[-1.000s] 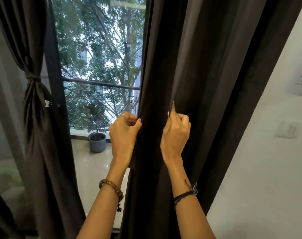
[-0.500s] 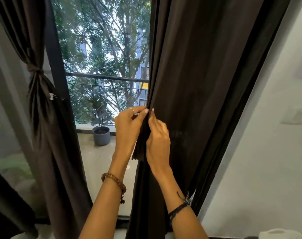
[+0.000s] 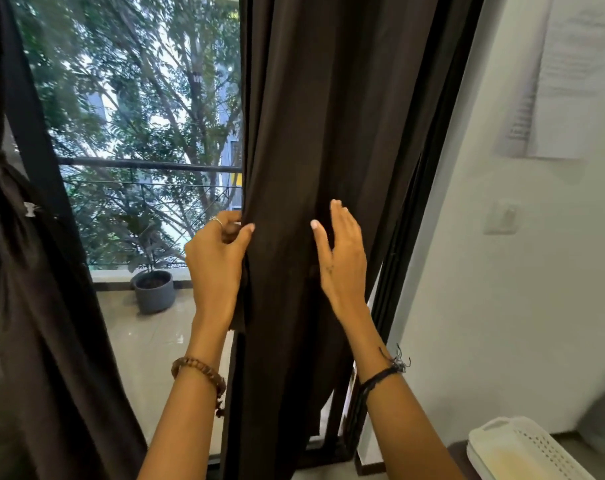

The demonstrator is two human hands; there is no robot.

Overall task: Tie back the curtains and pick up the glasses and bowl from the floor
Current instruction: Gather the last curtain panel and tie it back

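**Gathering the right curtain**

At far left, the left curtain [image 3: 3, 216] is hanging already knotted. The left hand [image 3: 216, 261] is pinching the inner edge of the right curtain [image 3: 328, 133], which is hanging vertically between both hands. The right hand [image 3: 341, 261] is hovering open-fingered at its folds, possibly touching. The glasses and bowl are not showing here.

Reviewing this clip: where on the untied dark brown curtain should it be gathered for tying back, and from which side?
Probably at mid-height on the dark brown fabric curtain, closing in from both edges. The left hand already pinches its window-side edge; the open right hand lies flat on the loose vertical folds.
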